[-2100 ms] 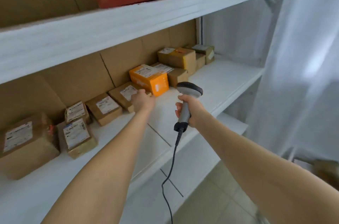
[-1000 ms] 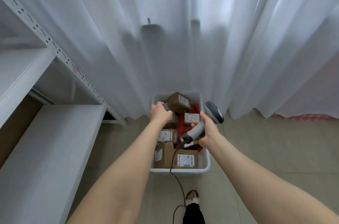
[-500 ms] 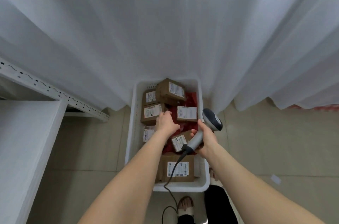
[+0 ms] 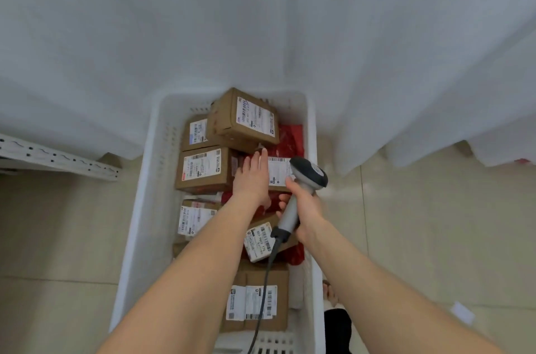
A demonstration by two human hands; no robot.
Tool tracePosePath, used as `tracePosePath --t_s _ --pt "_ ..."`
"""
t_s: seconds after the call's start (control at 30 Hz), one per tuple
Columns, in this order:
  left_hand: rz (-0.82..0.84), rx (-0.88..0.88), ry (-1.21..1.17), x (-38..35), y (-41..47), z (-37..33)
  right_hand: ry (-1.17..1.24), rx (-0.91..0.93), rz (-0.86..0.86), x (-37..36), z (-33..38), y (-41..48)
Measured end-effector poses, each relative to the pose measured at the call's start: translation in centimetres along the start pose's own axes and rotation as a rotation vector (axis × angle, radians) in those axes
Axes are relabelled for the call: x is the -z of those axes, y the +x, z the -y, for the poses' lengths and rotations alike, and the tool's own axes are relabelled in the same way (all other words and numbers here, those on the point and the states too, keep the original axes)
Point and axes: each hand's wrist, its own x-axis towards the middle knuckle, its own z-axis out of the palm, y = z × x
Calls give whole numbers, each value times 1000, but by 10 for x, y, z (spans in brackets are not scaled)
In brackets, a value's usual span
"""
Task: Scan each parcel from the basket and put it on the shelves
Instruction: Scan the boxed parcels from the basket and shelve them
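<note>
Over the basket, right hand grips the grey, dark-headed scanner — lengthwise to the basket, head farthest; left hand lies straight-fingered over a labelled parcel.

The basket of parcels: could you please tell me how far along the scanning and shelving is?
Done: no shelved parcel shows in this view. In hand: the right hand grips the scanner while the left hand, fingers straight, reaches to a labelled parcel. Left: several boxes lie in the basket.
</note>
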Motion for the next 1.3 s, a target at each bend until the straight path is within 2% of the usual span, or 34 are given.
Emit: tracePosePath --t_s 0.17,0.37,0.43,0.53,0.7,0.97,1.13,1.3 --pt "-7 -26 177 -27 46 -2 -50 113 -4 -7 -13 32" --pt "-145 -51 179 -42 61 4 -70 180 -35 -12 -16 47" --pt "-117 -45 119 -37 49 13 -58 154 -32 -9 -10 40" --pt "-75 41 -117 -16 22 30 -11 102 -29 -7 -2 15" --pt "-23 102 -326 54 -41 59 -3 46 -12 -13 9 -55" --pt "48 44 -749 215 -184 99 32 84 11 -46 53 -214" --pt "249 -51 -852 317 -290 126 21 143 40 -56 84 -318" --pt "465 -174 -778 395 -379 138 17 130 133 -71 101 -409"
